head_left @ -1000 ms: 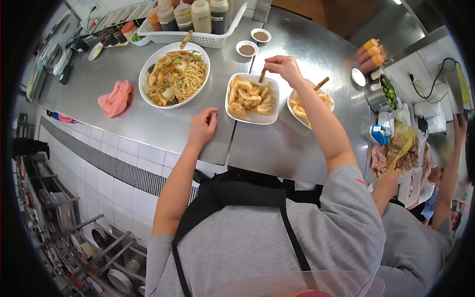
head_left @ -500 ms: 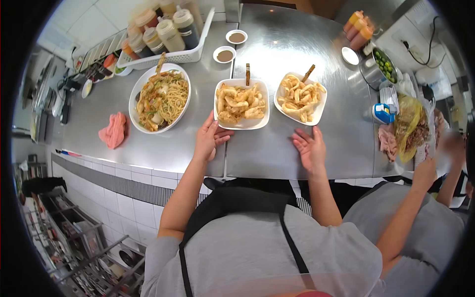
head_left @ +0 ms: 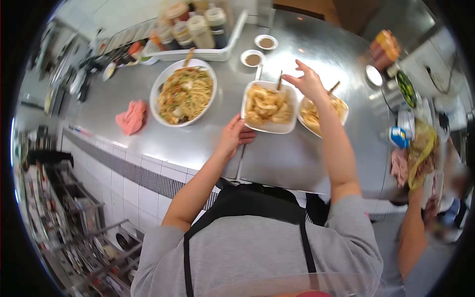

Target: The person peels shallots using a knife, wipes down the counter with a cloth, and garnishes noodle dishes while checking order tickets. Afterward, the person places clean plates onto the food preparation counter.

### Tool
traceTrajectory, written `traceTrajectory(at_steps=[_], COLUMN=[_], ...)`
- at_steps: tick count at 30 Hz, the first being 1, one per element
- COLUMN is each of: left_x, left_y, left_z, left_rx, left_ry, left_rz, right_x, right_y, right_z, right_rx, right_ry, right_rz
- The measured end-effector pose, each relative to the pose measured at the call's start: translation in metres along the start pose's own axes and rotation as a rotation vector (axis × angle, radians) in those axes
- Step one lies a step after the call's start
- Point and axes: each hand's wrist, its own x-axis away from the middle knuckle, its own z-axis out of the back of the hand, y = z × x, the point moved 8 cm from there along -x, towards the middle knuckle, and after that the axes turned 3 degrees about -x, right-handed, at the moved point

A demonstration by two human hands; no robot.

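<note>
A square white bowl of pale fried pieces [head_left: 268,106] stands on the steel counter in front of me, with a wooden clip [head_left: 279,80] upright at its far rim. My left hand [head_left: 234,136] rests at the bowl's near left corner, fingers stretched out against its side. Over the far right corner reaches my right hand [head_left: 308,81], thumb and fingers apart and nothing in them, close to the clip. Partly behind my right forearm is a second white bowl of fried pieces [head_left: 311,119]. Two small cups of brown sauce [head_left: 253,60] sit beyond the first bowl.
On the left are a large bowl of noodles [head_left: 184,95] and a pink cloth [head_left: 131,118]. Behind them stands a white basket [head_left: 217,53] of squeeze bottles. At right are orange bottles [head_left: 385,49], a small white dish [head_left: 374,75], a yellow bag [head_left: 423,153] and another person's arm [head_left: 411,237].
My right hand has moved from beside the second bowl up and over to the first bowl's far corner. My left hand stays by the first bowl. The whole view has shifted.
</note>
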Motion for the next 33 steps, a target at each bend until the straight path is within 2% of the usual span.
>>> traceTrajectory(at_steps=[2, 3, 5, 7, 8, 10, 12, 13, 15, 16, 19, 21, 23, 25, 27, 29, 31, 33], left_x=[-0.003, -0.004, -0.004, -0.002, 0.002, 0.004, 0.008, 0.012, 0.022, 0.027, 0.043, 0.046, 0.046, 0.045, 0.046, 0.041, 0.041, 0.042], left_y=[-0.002, -0.002, 0.001, 0.003, 0.004, 0.008, 0.0, 0.0, -0.005, -0.005, -0.005, -0.004, -0.009, -0.008, -0.011, -0.015, -0.023, -0.009], left_z=[0.004, 0.002, 0.002, 0.003, 0.001, 0.001, 0.006, 0.009, 0.021, 0.025, 0.036, 0.039, 0.041, 0.041, 0.044, 0.044, 0.041, 0.034], left_rx=[0.003, -0.011, -0.019, -0.027, -0.005, 0.012, 0.04, 0.043, 0.059, 0.063, 0.093, 0.097, 0.097, 0.085, 0.094, 0.075, 0.055, 0.03], left_ry=[0.007, -0.023, -0.014, -0.02, -0.043, -0.076, -0.101, -0.1, -0.04, -0.035, -0.038, -0.051, -0.066, -0.093, -0.075, -0.091, -0.112, -0.102], left_rz=[-0.024, -0.019, -0.034, -0.028, -0.018, -0.027, 0.018, 0.009, 0.038, 0.037, 0.024, 0.021, 0.022, 0.021, 0.027, 0.028, 0.059, 0.024], right_x=[-0.021, -0.028, -0.035, -0.043, -0.044, -0.038, -0.026, -0.03, -0.031, -0.036, -0.023, -0.017, -0.005, -0.013, -0.015, -0.013, -0.013, -0.043], right_y=[0.046, 0.053, 0.029, -0.028, -0.049, -0.09, -0.133, -0.134, -0.135, -0.131, -0.162, -0.178, -0.183, -0.182, -0.185, -0.203, -0.207, -0.175], right_z=[-0.049, -0.052, -0.044, -0.043, -0.058, -0.104, -0.145, -0.156, -0.194, -0.204, -0.204, -0.213, -0.237, -0.25, -0.244, -0.215, -0.162, -0.1], right_rx=[-0.145, -0.181, -0.08, -0.011, -0.072, -0.188, 0.144, 0.145, 0.435, 0.471, 0.517, 0.491, 0.547, 0.63, 0.421, 0.396, 0.196, 0.114], right_ry=[-0.391, -0.365, -0.287, -0.173, -0.134, -0.196, -0.12, -0.121, -0.214, -0.279, -0.187, -0.169, -0.146, -0.178, -0.225, -0.187, -0.074, -0.195], right_rz=[-0.407, -0.383, -0.25, 0.079, 0.197, 0.342, 0.781, 0.791, 0.877, 0.807, 0.915, 0.9, 1.141, 1.145, 1.144, 1.122, 1.113, 0.68])
